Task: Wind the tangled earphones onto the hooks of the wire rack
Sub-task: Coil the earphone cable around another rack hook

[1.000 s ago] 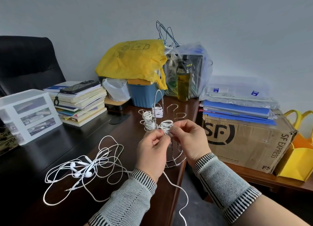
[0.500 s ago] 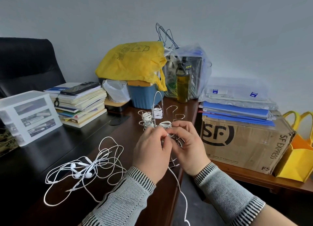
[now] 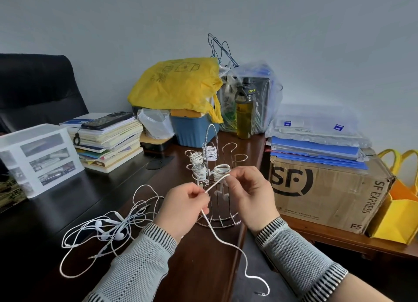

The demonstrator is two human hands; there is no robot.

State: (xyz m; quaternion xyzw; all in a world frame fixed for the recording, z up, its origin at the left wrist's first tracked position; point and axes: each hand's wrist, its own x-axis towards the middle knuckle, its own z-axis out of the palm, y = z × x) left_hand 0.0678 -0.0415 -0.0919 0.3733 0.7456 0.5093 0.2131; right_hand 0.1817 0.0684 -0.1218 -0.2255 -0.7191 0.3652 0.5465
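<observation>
A: Where are you?

B: Mid-wind, I'd judge. Your left hand (image 3: 183, 205) and right hand (image 3: 251, 194) both pinch the thin white earphone cord (image 3: 216, 182), leading to a front hook coil (image 3: 221, 170) on the upright silver wire rack (image 3: 217, 220).

A: Next?

B: Loop the slack; the tangled white earphones (image 3: 108, 231) wait on the dark wooden desk (image 3: 199, 267).

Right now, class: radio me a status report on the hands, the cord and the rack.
Left hand and right hand pinch white cord, taut off wire rack hook. Tangled earphones wait on desk. Nothing blocking.
</observation>
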